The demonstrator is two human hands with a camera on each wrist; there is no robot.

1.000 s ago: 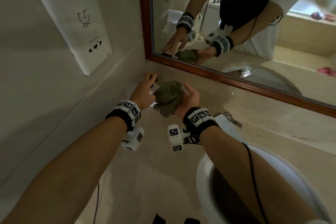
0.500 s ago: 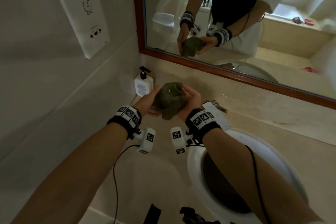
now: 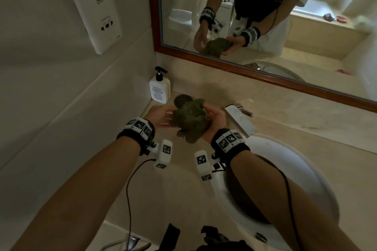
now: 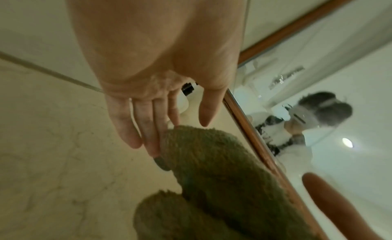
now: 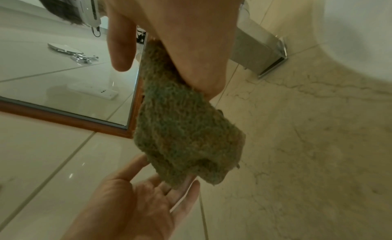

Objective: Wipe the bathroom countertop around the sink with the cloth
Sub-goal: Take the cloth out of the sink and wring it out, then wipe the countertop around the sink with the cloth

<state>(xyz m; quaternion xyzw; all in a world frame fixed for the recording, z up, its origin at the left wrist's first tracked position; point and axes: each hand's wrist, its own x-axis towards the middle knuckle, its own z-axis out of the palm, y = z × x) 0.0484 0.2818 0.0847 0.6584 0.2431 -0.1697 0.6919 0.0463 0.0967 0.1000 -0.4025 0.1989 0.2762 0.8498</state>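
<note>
A bunched olive-green cloth (image 3: 191, 120) hangs above the beige countertop (image 3: 173, 181), left of the faucet. My right hand (image 3: 214, 118) grips it from the right side; in the right wrist view the cloth (image 5: 184, 126) is tucked under that hand (image 5: 191, 42), with the thumb sticking out. My left hand (image 3: 161, 117) is on the cloth's left side with straight fingers. In the left wrist view its fingertips (image 4: 155, 148) touch the cloth (image 4: 222, 168) without curling round it. The right wrist view shows the left hand (image 5: 144, 198) open just under the cloth.
A white pump bottle (image 3: 159, 89) stands in the back left corner by the wall. The chrome faucet (image 3: 240, 118) juts over the white sink (image 3: 302, 165) on the right. A wood-framed mirror (image 3: 265, 26) runs along the back. A socket panel (image 3: 95, 10) is on the left wall.
My left hand came away from the corner by the pump bottle and moved right onto the cloth. Both hands now keep the cloth lower, nearer the counter.
</note>
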